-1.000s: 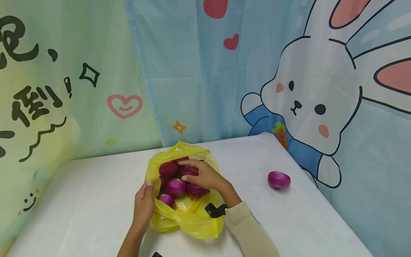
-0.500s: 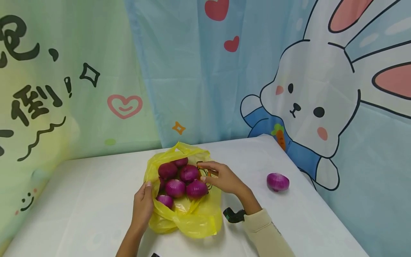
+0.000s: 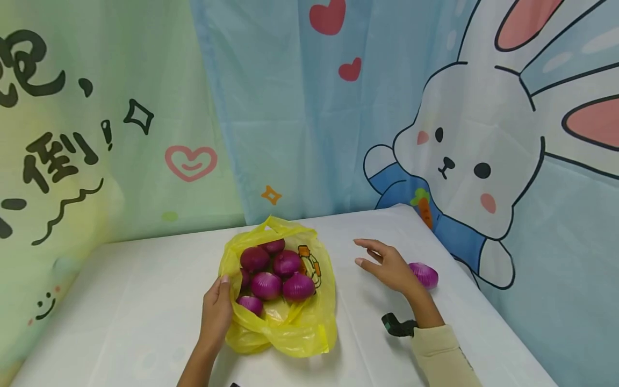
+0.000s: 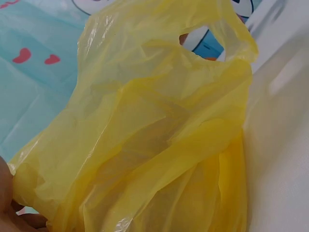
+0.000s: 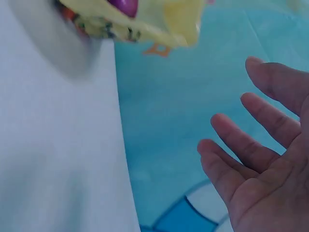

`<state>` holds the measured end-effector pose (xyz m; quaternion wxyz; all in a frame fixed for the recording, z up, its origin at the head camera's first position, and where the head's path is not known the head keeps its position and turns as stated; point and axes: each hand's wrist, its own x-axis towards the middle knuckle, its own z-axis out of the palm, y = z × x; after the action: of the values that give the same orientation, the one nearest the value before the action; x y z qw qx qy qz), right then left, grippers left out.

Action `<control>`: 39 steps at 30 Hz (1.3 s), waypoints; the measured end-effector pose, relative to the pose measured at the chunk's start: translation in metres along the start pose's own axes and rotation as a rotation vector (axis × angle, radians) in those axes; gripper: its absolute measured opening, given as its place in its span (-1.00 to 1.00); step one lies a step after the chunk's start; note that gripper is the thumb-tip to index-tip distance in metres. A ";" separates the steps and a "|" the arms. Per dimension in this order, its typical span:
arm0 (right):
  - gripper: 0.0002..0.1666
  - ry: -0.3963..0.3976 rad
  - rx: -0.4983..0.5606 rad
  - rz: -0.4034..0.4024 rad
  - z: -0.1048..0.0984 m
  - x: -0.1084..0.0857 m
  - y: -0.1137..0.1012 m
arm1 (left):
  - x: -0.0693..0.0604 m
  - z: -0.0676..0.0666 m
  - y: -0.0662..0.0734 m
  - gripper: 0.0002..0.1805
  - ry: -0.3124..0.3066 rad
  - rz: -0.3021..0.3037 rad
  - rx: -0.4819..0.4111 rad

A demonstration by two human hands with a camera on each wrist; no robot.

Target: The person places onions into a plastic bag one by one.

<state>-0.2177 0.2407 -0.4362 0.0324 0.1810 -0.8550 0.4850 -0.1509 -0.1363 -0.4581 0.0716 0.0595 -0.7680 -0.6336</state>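
A yellow plastic bag (image 3: 307, 333) lies on the table with its mouth open, and several red onions (image 3: 266, 286) show inside. My left hand (image 3: 216, 312) grips the bag's left rim, its thumb on the plastic. In the left wrist view the bag (image 4: 154, 145) fills most of the picture, and only part of the left hand (image 4: 9, 203) shows at the corner. My right hand (image 3: 394, 269) hovers over the table to the right of the bag, fingers spread and holding nothing. Behind it, partly covered, sits a single red onion (image 3: 425, 276).
The table (image 3: 145, 301) has a white cover. A printed curtain (image 3: 300, 134) with a cartoon rabbit hangs along its back and right edges. A black wrist camera (image 3: 398, 325) is strapped near the right sleeve.
My right hand has come out of the bag's mouth and moved right, close to the lone onion. The left hand has kept its hold on the rim; the onions in the bag look unmoved.
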 end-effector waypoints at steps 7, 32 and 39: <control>-0.37 0.049 -0.054 0.038 -0.035 -0.013 0.015 | -0.002 -0.001 -0.001 -0.43 -0.002 -0.027 -0.007; 0.02 0.048 -0.339 0.358 -0.068 -0.056 0.068 | 0.000 -0.002 -0.001 -0.43 0.002 -0.015 0.003; -0.23 0.010 -0.325 0.365 -0.065 -0.058 0.073 | -0.001 -0.002 0.001 -0.43 0.010 -0.026 0.003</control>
<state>-0.1966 0.3452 -0.4753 -0.0227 0.0134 -0.9401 0.3397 -0.1494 -0.1378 -0.4569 0.0672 0.0730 -0.7679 -0.6329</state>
